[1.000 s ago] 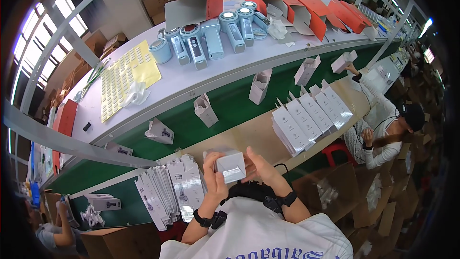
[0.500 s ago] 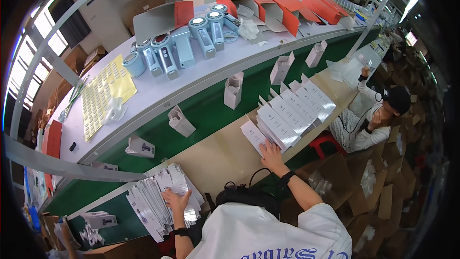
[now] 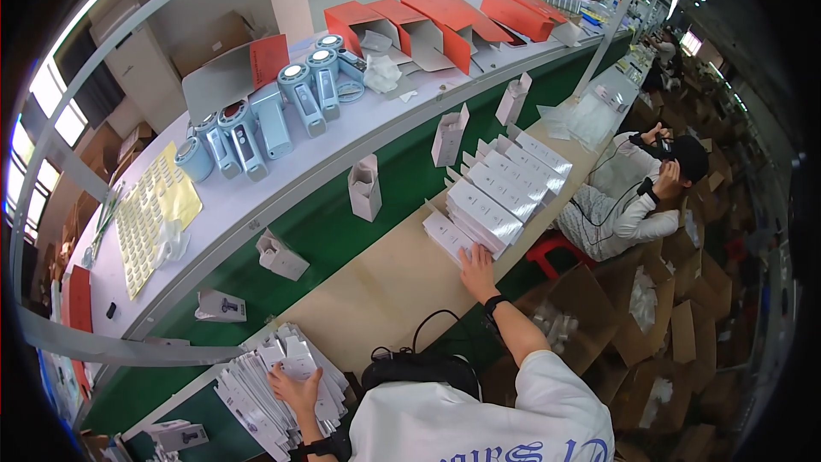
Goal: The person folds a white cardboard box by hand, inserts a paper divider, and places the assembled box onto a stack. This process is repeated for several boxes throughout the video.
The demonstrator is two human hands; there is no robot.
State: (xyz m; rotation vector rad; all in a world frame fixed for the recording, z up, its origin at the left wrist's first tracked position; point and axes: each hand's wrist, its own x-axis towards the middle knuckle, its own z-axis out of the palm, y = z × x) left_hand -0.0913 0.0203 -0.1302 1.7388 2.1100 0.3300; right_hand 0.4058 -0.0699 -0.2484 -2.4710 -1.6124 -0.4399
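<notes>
Your left hand (image 3: pixel 297 389) is spread over flattened cartons (image 3: pixel 244 404) at the tan bench's (image 3: pixel 368 278) left end, grip unclear; your right hand (image 3: pixel 475 269) touches the end white box (image 3: pixel 446 235) by the near edge, grasp unclear too! Beyond, blue devices (image 3: pixel 275 128) crowd the white desk (image 3: pixel 376 111).

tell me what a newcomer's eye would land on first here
Most likely the open orange-red boxes along the far side of the white tabletop, with light-blue handheld devices clustered to their left. Next, perhaps, the row of white cartons on the lower bench, where the right hand rests at the near end. At lower left, the left hand is spread over a pile of flattened cartons.
</notes>
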